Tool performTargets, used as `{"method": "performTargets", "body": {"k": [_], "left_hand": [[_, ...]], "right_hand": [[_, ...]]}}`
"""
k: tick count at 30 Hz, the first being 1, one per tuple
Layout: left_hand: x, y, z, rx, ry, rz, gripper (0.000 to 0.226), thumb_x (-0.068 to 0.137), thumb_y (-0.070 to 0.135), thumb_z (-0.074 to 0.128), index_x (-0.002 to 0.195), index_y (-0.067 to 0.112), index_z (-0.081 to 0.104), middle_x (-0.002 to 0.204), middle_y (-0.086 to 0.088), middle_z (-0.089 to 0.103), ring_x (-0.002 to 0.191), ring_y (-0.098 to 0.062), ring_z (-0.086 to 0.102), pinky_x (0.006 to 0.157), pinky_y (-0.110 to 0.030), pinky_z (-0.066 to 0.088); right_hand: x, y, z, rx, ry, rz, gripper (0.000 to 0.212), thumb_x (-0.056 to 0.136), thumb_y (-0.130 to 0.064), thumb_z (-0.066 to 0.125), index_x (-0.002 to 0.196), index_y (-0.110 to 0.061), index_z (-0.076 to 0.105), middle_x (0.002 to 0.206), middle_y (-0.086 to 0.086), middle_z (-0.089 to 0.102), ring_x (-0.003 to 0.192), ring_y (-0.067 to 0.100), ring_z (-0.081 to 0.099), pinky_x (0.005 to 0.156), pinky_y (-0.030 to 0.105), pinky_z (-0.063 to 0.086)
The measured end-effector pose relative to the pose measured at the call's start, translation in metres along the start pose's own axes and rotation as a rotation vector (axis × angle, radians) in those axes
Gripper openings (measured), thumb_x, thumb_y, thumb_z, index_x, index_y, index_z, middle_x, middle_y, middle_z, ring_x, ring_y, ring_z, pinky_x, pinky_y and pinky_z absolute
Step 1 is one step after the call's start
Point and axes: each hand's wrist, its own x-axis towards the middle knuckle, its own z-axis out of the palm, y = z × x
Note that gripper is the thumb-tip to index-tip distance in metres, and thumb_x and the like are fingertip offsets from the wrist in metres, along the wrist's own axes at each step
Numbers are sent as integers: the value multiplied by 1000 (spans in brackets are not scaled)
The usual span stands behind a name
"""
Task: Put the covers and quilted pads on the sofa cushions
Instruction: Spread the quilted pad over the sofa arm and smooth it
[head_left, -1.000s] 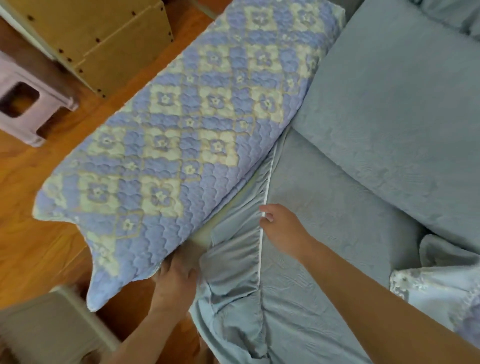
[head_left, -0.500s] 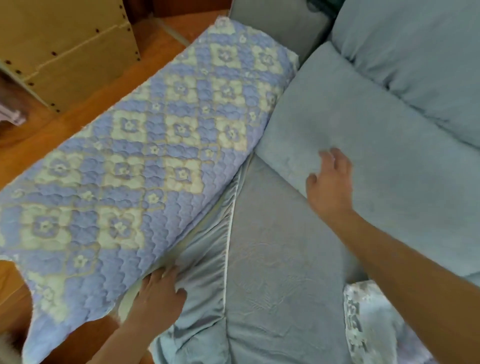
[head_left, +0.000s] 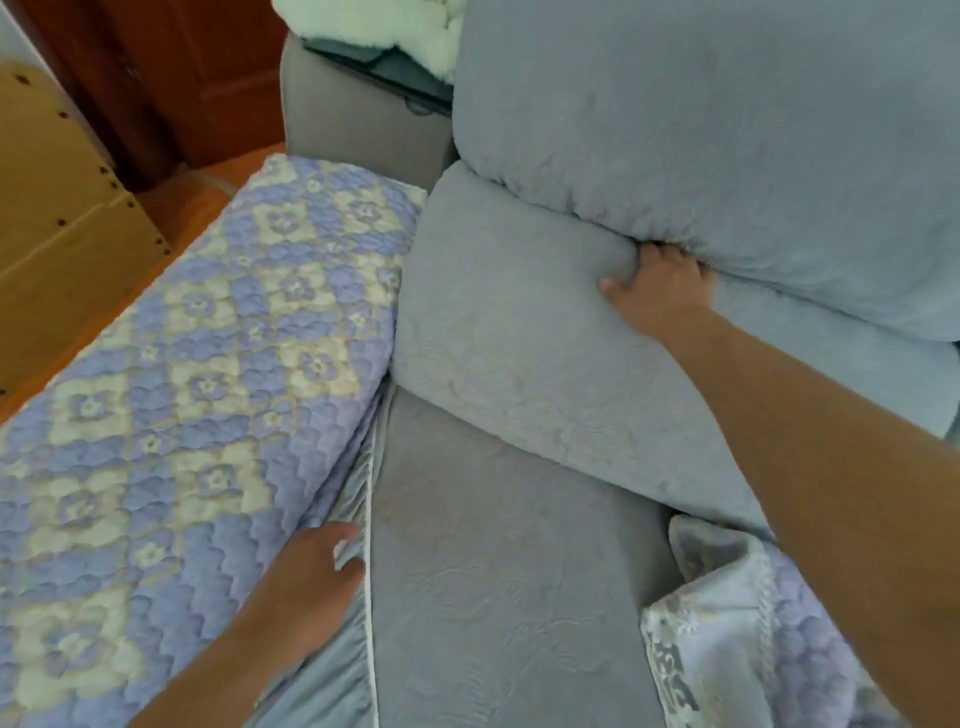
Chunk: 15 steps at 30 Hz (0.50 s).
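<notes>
- Two hands: right hand (head_left: 657, 291) grips far edge of grey seat cushion (head_left: 519, 364), under back cushion (head_left: 727, 145); left hand (head_left: 311, 587) lies flat, fingers straight, on grey frilled cover (head_left: 488, 597).
- One purple floral quilted pad (head_left: 208, 374) draped left of seat, over sofa's front.
- Wooden floor (head_left: 202, 202), cardboard box (head_left: 57, 249).

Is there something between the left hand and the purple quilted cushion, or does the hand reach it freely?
Nothing visible stands between them. The left hand lies right at the near edge of the quilted cushion, beside the ruffled skirt of the grey cover.

Lilac-and-cream floral quilted pad (head_left: 208, 374)
</notes>
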Motion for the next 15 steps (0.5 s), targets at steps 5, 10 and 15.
{"method": "performTargets", "body": {"k": [5,10,15], "left_hand": [[36,55,-14,-50,31,156,41,97,14,57,138,16,55,134,-7,60,106,-17,63,84,-18,43],[134,146,-67,-213,168,301,52,100,24,56,148,7,44,145,-11,51,132,-28,50,110,-34,38],[213,228,-102,-403,149,263,70,102,54,42,152,5,33,152,-12,43,138,-28,43,106,-31,34]], "right_hand": [[-3,1,7,7,150,-3,54,93,-51,51,133,-14,56,134,14,58,127,34,48,108,45,34],[-22,-2,30,23,184,-28,67,97,-49,40,150,-10,36,150,12,44,141,31,34,122,47,12],[-18,0,34,88,132,6,72,99,-51,35,158,-13,19,163,8,24,152,25,15,125,44,0]]}}
